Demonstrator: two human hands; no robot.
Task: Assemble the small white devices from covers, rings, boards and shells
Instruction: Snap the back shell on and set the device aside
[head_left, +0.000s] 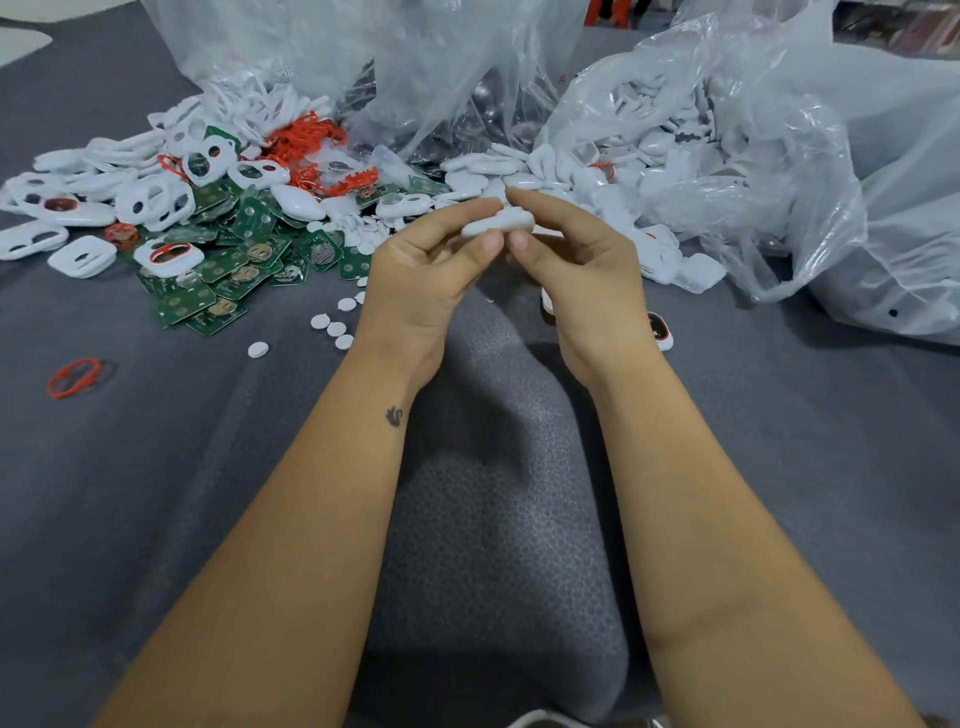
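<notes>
My left hand (431, 265) and my right hand (576, 260) meet above the grey cloth, and both pinch one small white device (500, 222) between thumb and fingers. Green boards (228, 280) lie heaped at the left. White covers (83, 208) with oval holes are spread behind them. Red rings (306, 140) are piled further back. White shells (613, 182) spill from the bag on the right. Small white discs (332, 327) lie scattered near my left wrist.
Large clear plastic bags (779, 156) rise at the back and right. One loose red ring (75, 376) lies on the grey cloth (493, 519) at the left. A device with a red ring (660, 330) sits just right of my right wrist.
</notes>
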